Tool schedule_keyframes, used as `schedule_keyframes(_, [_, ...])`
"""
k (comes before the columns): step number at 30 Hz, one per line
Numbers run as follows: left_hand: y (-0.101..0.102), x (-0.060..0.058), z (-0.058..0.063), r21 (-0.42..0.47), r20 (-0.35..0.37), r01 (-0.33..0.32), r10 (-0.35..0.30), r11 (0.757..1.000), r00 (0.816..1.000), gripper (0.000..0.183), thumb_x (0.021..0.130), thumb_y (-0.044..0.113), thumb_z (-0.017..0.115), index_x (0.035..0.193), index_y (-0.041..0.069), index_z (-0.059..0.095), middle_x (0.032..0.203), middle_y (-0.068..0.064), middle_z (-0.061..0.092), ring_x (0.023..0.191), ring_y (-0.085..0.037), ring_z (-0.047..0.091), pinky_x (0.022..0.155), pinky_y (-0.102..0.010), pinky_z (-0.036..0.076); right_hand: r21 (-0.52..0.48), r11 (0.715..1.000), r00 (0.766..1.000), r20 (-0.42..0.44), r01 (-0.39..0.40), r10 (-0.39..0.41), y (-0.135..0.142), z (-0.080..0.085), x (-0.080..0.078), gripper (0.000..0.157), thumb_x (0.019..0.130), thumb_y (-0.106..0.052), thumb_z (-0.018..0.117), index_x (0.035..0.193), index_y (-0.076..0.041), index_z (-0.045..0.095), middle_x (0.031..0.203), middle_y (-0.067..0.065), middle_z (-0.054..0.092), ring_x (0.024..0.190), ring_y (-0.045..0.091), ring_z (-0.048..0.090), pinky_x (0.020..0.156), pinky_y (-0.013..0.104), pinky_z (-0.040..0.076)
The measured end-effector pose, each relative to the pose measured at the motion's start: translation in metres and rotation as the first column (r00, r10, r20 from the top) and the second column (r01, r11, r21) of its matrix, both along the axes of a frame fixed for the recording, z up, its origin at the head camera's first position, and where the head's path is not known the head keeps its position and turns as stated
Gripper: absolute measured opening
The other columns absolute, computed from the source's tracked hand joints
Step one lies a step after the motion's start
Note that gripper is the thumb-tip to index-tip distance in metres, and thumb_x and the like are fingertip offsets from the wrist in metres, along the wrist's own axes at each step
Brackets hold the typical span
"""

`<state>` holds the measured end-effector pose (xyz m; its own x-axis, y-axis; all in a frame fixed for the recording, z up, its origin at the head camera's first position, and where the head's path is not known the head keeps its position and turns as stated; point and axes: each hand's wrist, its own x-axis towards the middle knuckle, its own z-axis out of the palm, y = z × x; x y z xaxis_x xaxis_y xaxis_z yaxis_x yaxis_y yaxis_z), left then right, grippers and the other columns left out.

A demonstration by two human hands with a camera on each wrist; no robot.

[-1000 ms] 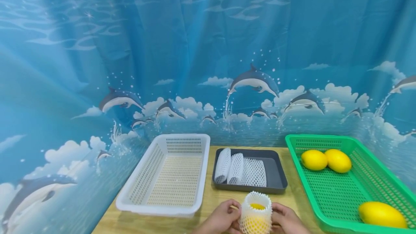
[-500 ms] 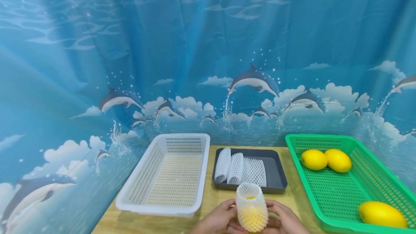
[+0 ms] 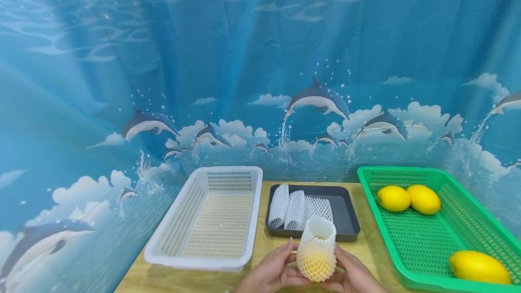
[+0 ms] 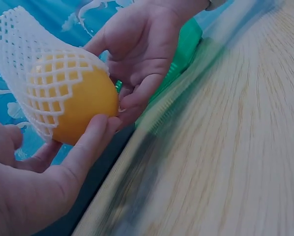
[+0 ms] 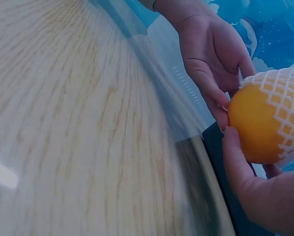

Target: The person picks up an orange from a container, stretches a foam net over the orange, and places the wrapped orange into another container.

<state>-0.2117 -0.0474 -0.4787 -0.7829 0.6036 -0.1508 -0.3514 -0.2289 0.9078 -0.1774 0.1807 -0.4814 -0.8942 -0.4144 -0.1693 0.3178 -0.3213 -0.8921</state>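
Between both hands is a yellow mango, partly inside a white foam net sleeve. The sleeve's unfilled end stands up above the fruit in the head view. My left hand holds the mango from the left, thumb at the net and fingers under the bare end. From the right, my right hand holds it the same way. In the left wrist view the bare rounded end faces the camera, fingertips on its skin. The right wrist view shows the net covering the mango's far part.
A dark tray behind the hands bears several foam net sleeves. To the left stands a white basket. On the right, a green basket holds 3 yellow mangoes. A dolphin-print curtain hangs behind the wooden table.
The hands have raised the netted mango slightly and tipped it, so its lower end shows more. The net's upper end now overlaps the dark tray's front edge. Fingers have shifted lower around the fruit.
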Motion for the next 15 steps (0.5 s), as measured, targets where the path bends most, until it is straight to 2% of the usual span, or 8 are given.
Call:
schedule_keyframes(4, [-0.0006, -0.001, 0.0025, -0.018, 0.001, 0.013, -0.013, 1.0, 1.0, 0.067, 0.101, 0.053, 0.037, 0.136, -0.003, 0.043, 0.121, -0.022, 0.06, 0.103, -0.05, 0.061, 0.087, -0.053, 0.052, -0.017, 0.999, 0.999, -0.02, -0.038, 0.038, 0.0011, -0.0001, -0.002, 0.073, 0.105, -0.046, 0.034, 0.146, 0.012, 0.019, 0.117, 0.007, 0.062, 0.109, 0.027, 0.061, 0.098, 0.047, 0.048])
schedule_keyframes(8, [-0.0007, -0.0015, 0.0038, -0.008, 0.0, 0.043, -0.043, 0.999, 0.999, 0.068, 0.101, 0.053, 0.038, 0.144, 0.0, 0.038, 0.122, -0.02, 0.06, 0.105, -0.047, 0.061, 0.089, -0.053, 0.052, -0.068, 0.995, 0.996, -0.039, -0.078, 0.076, 0.0032, -0.0023, -0.0041, 0.069, 0.106, -0.039, 0.036, 0.148, 0.012, 0.017, 0.119, 0.004, 0.061, 0.11, 0.027, 0.061, 0.099, 0.046, 0.047])
schedule_keyframes(15, [-0.0025, -0.0005, 0.0032, 0.003, -0.004, 0.054, -0.054, 0.999, 0.999, 0.071, 0.101, 0.055, 0.036, 0.146, 0.001, 0.034, 0.123, -0.02, 0.059, 0.107, -0.048, 0.06, 0.09, -0.053, 0.051, -0.12, 0.987, 0.992, -0.074, -0.107, 0.098, 0.0044, -0.0068, -0.0046, 0.057, 0.107, -0.031, 0.037, 0.146, 0.01, 0.027, 0.118, 0.005, 0.063, 0.109, 0.027, 0.062, 0.099, 0.045, 0.048])
